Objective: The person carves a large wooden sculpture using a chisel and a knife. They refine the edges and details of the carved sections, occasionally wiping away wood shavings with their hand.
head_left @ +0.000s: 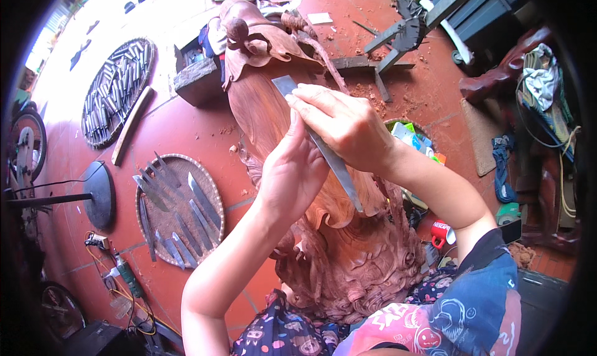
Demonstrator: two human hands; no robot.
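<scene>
A long flat grey metal blade (339,167) slants over the carved wooden statue (255,110), its upper end on or just above the smooth reddish-brown wood. My right hand (348,124) is closed round its upper part, fingers pressed together near the tip. From the left, my left hand (293,172) also holds the blade, its thumb pointing up along it; the other fingers are mostly hidden behind the blade and the right hand. The blade's lower end sticks out below both hands. Below them, the statue's base is rough and deeply carved, close to my lap.
To the left, a round woven tray (180,216) holds several flat blades; farther off, another tray (118,95) holds many metal chisels. A curved wooden stick (132,126) lies beside it. A red mug (442,234) stands at right. Wooden block (199,81) and wood chips (367,98) lie near the statue.
</scene>
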